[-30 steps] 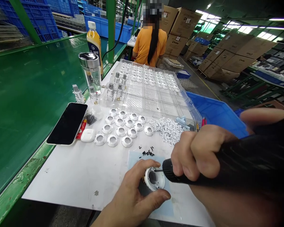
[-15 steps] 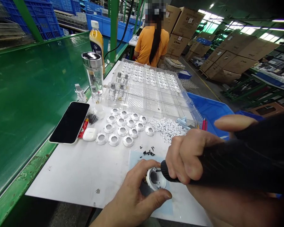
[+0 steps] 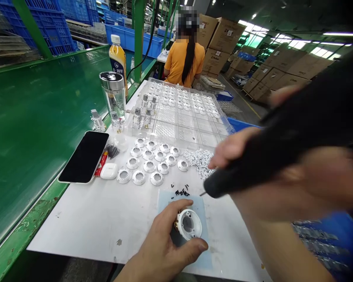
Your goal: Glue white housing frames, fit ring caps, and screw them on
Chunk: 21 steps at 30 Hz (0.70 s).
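My left hand (image 3: 167,243) grips a white round plastic housing (image 3: 189,224) between thumb and forefinger, its open hollow side facing up. A bit of brass shows at the housing's left edge. The housing is held over a light blue sheet (image 3: 204,250). My right hand (image 3: 238,147), blurred, is wrapped round a black power screwdriver (image 3: 270,145). Its thin bit points down and left, apart from the housing. Small black screws (image 3: 182,192) lie loose at the sheet's far edge. White ring covers (image 3: 149,166) stand in rows behind them, next to a heap of small white pins (image 3: 198,162).
A clear compartment tray (image 3: 176,125) with white parts and grey-white assemblies fills the table's far side. A phone (image 3: 84,156), white case (image 3: 108,171), glass cup (image 3: 113,96) and juice bottle (image 3: 117,58) line the left edge, beside a green conveyor (image 3: 41,113). A person (image 3: 184,58) sits ahead.
The screwdriver has lifted out of the housing, up and to the right, with my right hand around it. My left hand still holds the housing, nearly in place. The view has shifted slightly.
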Available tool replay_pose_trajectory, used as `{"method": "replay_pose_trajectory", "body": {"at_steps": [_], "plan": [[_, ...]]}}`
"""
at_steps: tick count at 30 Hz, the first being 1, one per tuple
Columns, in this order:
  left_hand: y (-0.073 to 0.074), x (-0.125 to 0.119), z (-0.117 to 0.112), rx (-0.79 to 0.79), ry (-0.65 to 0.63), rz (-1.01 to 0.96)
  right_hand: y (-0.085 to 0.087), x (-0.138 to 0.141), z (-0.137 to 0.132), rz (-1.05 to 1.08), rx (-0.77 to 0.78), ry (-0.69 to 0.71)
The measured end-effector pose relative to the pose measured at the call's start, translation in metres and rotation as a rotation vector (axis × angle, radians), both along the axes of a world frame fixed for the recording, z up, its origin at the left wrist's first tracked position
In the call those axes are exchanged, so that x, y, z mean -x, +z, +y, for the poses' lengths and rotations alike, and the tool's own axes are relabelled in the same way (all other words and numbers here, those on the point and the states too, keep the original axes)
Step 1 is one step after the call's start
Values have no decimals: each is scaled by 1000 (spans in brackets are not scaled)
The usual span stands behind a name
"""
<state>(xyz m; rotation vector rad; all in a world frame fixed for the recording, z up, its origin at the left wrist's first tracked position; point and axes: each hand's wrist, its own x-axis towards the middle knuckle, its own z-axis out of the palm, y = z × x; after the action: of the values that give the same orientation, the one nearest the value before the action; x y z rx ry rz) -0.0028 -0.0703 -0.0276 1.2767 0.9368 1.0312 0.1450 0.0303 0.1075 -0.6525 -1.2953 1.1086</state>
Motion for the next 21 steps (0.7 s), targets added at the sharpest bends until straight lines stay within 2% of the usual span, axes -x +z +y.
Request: {"method": "replay_pose_trajectory", "body": {"at_steps": [2, 6, 8, 10, 12, 15, 21], "plan": [[0, 0, 0, 19, -1, 2, -13, 14, 12, 36, 33, 24], [0, 3, 0, 35, 27, -40, -54, 31, 25, 81, 31, 81], [1, 8, -1, 80, 92, 2, -71, 34, 27, 106, 11, 70], [2, 14, -1, 112, 199, 101, -79, 35, 29, 109, 12, 71], [5, 19, 2, 113, 313, 193, -80, 35, 29, 118, 21, 66], [10, 22, 11, 83, 415, 254, -69, 30, 27, 110, 9, 107], [14, 9, 28, 78, 398, 250, -35, 16, 9, 100, 17, 193]]}}
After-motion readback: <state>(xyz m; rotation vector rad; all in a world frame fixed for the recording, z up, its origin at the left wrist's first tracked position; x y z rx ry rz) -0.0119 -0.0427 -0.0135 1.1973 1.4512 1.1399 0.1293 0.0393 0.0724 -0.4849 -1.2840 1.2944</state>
